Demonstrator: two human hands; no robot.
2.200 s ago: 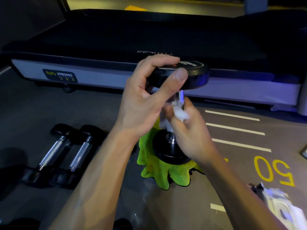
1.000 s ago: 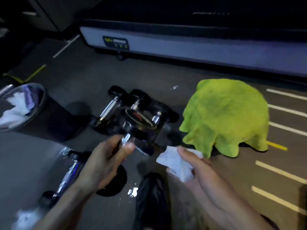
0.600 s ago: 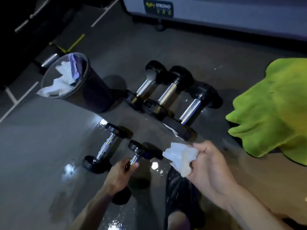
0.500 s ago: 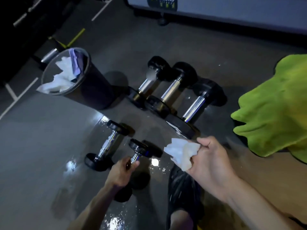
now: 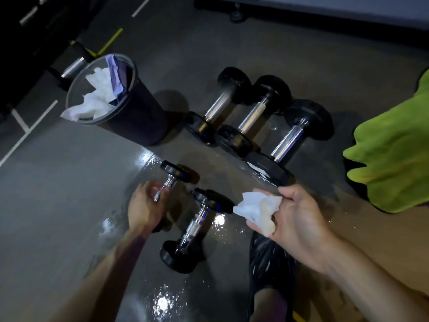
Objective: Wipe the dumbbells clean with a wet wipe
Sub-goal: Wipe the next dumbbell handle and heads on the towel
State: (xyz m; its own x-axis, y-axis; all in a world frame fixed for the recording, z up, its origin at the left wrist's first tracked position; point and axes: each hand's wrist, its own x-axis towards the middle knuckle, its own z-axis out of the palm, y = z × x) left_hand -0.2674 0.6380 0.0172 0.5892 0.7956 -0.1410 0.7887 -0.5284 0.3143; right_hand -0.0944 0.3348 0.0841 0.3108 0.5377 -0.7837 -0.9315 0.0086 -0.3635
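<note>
Two small black dumbbells with chrome handles lie on the wet floor in front of me. My left hand (image 5: 145, 206) is wrapped around the handle of the left small dumbbell (image 5: 173, 174). The other small dumbbell (image 5: 196, 228) lies free just to its right. My right hand (image 5: 299, 225) pinches a crumpled white wet wipe (image 5: 257, 209) beside that dumbbell's upper head. Three bigger dumbbells (image 5: 251, 116) lie side by side farther back, untouched.
A dark bin (image 5: 130, 112) holding used white wipes stands at the back left. A lime-green cloth (image 5: 394, 163) is draped over something at the right. My dark shoe (image 5: 270, 270) is at the bottom. A machine's pale base (image 5: 348, 5) runs along the top.
My left hand set down the big dumbbell beside the two others, went to the right small dumbbell, then shifted left onto the other small one. The right hand kept the wipe. The view tilted down.
</note>
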